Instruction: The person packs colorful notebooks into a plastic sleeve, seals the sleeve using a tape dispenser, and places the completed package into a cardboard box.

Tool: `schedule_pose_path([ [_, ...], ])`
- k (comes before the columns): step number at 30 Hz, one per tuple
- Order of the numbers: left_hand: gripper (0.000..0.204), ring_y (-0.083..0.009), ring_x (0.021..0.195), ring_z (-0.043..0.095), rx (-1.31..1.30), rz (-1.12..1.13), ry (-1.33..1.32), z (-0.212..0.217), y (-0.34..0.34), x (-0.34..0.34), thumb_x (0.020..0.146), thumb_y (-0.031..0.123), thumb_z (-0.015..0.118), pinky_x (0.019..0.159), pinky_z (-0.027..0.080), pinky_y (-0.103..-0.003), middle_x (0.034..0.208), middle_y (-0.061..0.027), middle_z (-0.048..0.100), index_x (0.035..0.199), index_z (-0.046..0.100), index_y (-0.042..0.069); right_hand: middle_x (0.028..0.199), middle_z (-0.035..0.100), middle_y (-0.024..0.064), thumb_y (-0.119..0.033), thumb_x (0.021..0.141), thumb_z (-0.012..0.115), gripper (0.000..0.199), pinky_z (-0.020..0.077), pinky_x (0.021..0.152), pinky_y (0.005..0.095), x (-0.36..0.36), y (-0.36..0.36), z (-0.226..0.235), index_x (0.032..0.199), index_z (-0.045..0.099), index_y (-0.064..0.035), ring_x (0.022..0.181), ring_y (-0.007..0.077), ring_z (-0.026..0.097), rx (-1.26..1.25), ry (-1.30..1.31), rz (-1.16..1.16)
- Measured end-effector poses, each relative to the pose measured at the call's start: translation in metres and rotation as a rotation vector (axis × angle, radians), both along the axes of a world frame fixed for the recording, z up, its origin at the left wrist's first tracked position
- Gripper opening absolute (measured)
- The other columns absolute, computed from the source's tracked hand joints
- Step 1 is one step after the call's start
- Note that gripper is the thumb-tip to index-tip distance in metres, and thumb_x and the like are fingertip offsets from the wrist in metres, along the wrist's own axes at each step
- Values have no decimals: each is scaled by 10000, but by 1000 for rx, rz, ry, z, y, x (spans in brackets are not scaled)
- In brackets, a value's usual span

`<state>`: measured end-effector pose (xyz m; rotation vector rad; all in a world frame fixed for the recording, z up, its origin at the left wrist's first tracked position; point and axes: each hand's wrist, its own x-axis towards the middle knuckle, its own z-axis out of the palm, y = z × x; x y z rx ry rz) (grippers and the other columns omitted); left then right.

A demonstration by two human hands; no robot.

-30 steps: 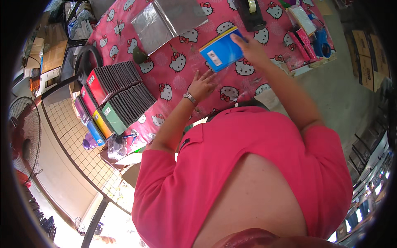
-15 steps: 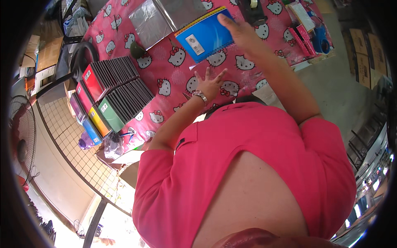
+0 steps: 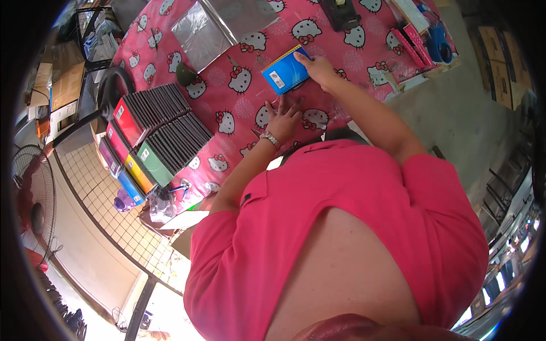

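Note:
A blue spiral notebook (image 3: 283, 75) with a white label and a yellow strip along its far edge is held over the pink patterned tablecloth. My right hand (image 3: 319, 70) grips its right side, thumb on top of the cover and the other fingers mostly out of sight. Just below the notebook's near edge, my left hand (image 3: 284, 123) lies with fingers spread on the cloth, its fingertips close to the notebook; whether they touch it I cannot tell. A watch (image 3: 269, 137) is on the left wrist.
Tight rows of spiral notebooks (image 3: 165, 122) in several colours stand at the left. Clear plastic sheets (image 3: 202, 37) lie at the back, near a black tape dispenser (image 3: 339, 14). Blue-handled scissors or tape (image 3: 439, 45) and a pink holder (image 3: 412, 46) sit at the far right. A fan (image 3: 35, 199) stands left.
My right hand has brought the blue notebook down and nearer to me, closer to the left hand. The left hand has shifted slightly left and lower.

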<state>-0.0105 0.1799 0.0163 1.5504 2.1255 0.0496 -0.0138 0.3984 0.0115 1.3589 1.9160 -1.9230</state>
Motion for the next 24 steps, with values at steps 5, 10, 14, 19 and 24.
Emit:
schedule_pose_path([
  [5, 293, -402, 1392, 45, 19, 37, -1, 8, -6, 10, 803, 88, 500, 950, 109, -782, 1485, -17, 240, 1091, 535, 130, 889, 658, 208, -668, 751, 573, 770, 483, 755, 401, -8, -5, -9, 911, 644, 81, 877, 312, 643, 121, -42, 104],
  [10, 295, -406, 1390, 45, -5, 87, -64, 3, -9, 12, 827, 119, 500, 958, 120, -774, 1481, -24, 245, 1122, 519, 121, 1017, 625, 233, -676, 793, 494, 770, 470, 832, 444, -17, -4, -8, 980, 626, 59, 999, 383, 588, 467, -239, 358],
  [14, 236, -365, 1366, 177, -28, 187, -142, 15, -2, 6, 847, 118, 495, 964, 185, -724, 1409, -76, 343, 1081, 527, 112, 1061, 577, 215, -611, 802, 542, 675, 455, 803, 475, -10, -18, -8, 1062, 571, 12, 1013, 373, 556, 794, -189, 194],
  [19, 169, -312, 1072, 577, 240, 564, -428, 54, -3, -14, 857, 67, 510, 832, 472, -449, 1059, -140, 624, 1026, 526, 66, 1174, 524, 169, -571, 753, 607, 635, 367, 897, 563, -4, -8, 29, 1126, 539, -61, 1134, 334, 477, 747, 143, 82],
  [24, 111, -232, 683, 651, 532, 912, -374, 39, -7, -52, 870, 70, 544, 591, 497, -330, 776, -129, 660, 974, 567, 37, 1052, 561, 72, -351, 673, 697, 405, 336, 870, 489, 8, 14, 80, 999, 598, -132, 1019, 256, 524, 1075, 447, 1069],
])
